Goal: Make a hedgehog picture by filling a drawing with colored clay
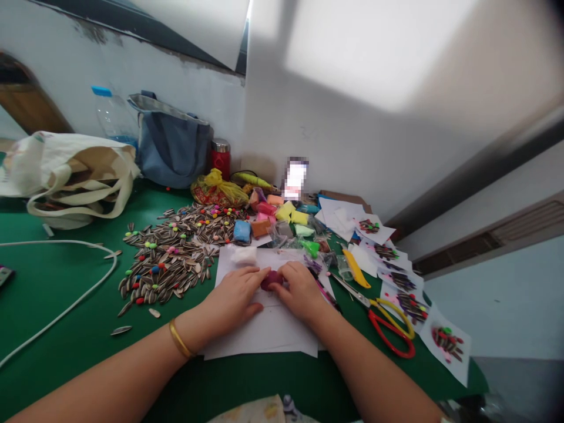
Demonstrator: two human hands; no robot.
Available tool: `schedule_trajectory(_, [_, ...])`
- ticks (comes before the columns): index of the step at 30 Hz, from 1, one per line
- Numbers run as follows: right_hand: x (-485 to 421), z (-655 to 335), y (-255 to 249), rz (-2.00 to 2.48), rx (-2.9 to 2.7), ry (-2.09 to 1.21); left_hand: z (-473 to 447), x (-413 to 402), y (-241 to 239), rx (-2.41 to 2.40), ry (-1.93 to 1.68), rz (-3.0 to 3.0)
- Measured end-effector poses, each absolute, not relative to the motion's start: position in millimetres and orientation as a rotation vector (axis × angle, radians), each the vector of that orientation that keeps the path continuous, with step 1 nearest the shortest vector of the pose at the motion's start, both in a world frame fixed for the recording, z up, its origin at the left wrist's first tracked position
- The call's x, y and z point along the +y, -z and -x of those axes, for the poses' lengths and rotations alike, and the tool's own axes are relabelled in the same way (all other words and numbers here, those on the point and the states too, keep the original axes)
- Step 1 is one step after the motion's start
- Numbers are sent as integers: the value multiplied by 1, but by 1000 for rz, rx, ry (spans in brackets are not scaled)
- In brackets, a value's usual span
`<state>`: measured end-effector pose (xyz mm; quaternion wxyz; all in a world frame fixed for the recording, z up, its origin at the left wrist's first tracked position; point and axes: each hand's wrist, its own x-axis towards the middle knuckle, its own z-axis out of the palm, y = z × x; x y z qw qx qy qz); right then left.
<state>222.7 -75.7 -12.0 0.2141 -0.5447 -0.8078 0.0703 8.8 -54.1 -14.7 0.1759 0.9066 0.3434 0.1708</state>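
A lump of dark purple modelling clay (pixel 272 281) lies on white paper (pixel 282 329) in the middle of the table. My right hand (pixel 302 292) grips it from the right, thumb and fingers curled against it. From the other side my left hand (pixel 238 294) reaches over the paper, fingers stretched out and the tips touching the lump; its thumb is spread apart. Just beyond my left fingers sits a white piece of clay (pixel 244 255). Several bright clay blocks, among them a blue block (pixel 242 231) and a yellow block (pixel 286 211), lie farther back.
Sunflower seeds (pixel 176 264) mixed with coloured bits spread at left. Scissors (pixel 374 308) and a yellow utility knife (pixel 356 269) lie at right, beside paper sheets bearing seed-and-clay pieces (pixel 447 342). Bags, including a blue one (pixel 174 147), stand behind. A white cable (pixel 88 288) crosses the left side.
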Motion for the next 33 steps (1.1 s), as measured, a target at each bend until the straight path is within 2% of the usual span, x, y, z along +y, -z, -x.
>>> schedule_trajectory(9, [-77, -218, 12, 1550, -2291, -68, -9, -54, 13, 972, -469, -2561])
schedule_trajectory(19, [-80, -244, 7, 1325, -2462, -7, -9, -53, 11, 861, -482, -2645])
schedule_trajectory(33, [-80, -244, 5, 1467, -2505, 14, -14, -60, 14, 930, -468, -2688])
